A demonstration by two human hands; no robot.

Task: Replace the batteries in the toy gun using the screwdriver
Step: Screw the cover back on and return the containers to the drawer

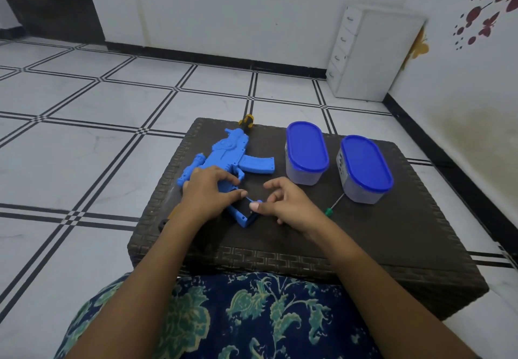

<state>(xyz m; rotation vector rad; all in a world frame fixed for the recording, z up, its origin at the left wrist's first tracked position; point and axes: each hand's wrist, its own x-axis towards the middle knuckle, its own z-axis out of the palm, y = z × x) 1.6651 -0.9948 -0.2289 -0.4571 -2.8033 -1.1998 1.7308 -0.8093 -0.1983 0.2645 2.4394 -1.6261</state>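
A blue toy gun [224, 159] lies on the dark woven table [364, 241], its orange and black muzzle [246, 121] pointing away from me. My left hand [207, 193] presses down on the gun's rear body and grips it. At the near end of the gun a dark battery compartment [248, 210] shows. My right hand [286, 201] hovers beside it, fingers spread and the thumb tip touching a small blue part at the compartment's edge. The green-handled screwdriver [333, 208] lies on the table just right of my right hand, untouched.
Two clear oval containers with blue lids [307, 145] [364, 162] stand on the table's right half, the screwdriver tip near the right one. A white drawer unit [364, 56] stands in the room's corner. Tiled floor surrounds the table; my lap is at its near edge.
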